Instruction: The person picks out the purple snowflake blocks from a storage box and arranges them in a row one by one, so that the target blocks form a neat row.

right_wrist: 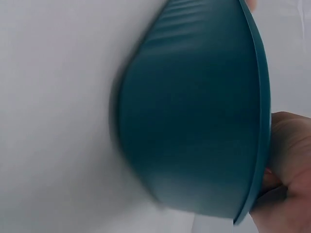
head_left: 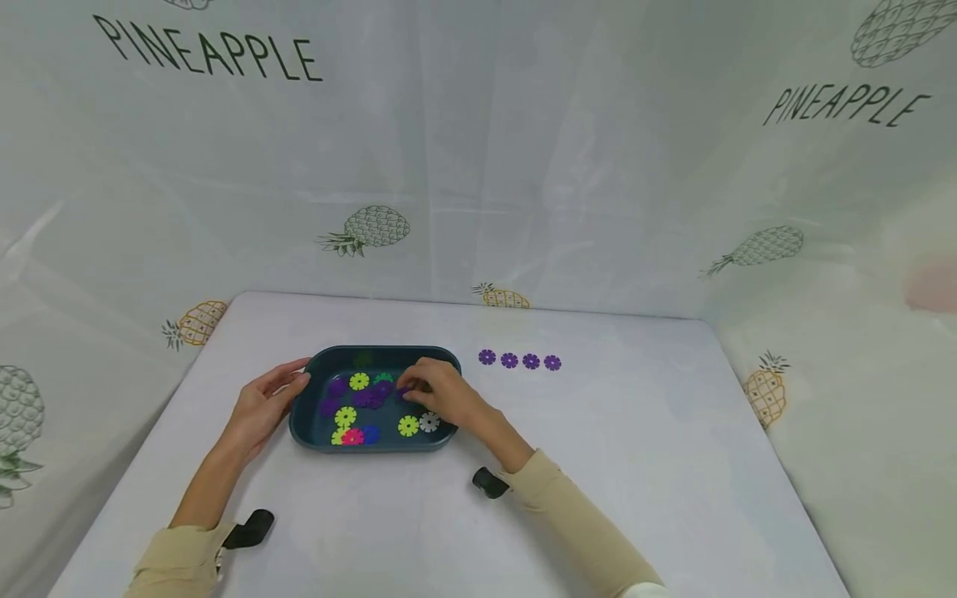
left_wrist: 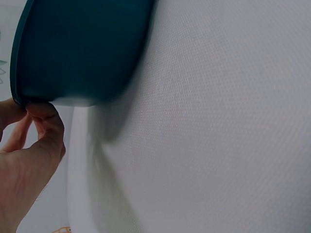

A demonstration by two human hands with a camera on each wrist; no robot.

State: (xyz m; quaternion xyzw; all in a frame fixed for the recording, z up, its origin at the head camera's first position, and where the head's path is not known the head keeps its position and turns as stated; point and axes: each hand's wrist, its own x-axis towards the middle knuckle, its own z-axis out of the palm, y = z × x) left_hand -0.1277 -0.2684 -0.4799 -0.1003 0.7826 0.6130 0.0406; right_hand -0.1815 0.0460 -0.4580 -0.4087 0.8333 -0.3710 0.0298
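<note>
Pinching a purple disc (head_left: 404, 393) in or over the teal tray (head_left: 366, 447): right hand (head_left: 444, 394). Left hand (head_left: 262, 407) grips its left rim. Mixed-colour discs (head_left: 345, 417) inside; four purple discs (head_left: 531, 361) in a row on table (head_left: 635, 457), right of tray

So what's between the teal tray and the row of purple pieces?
The head view shows only bare white tabletop between the teal tray and the purple row.

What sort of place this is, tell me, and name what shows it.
Probably a screened-off tabletop work area, perhaps set up for recording: a white table, a pale pineapple-print sheet behind and beside it, and a dark teal tray holding colorful flower-shaped discs.
</note>
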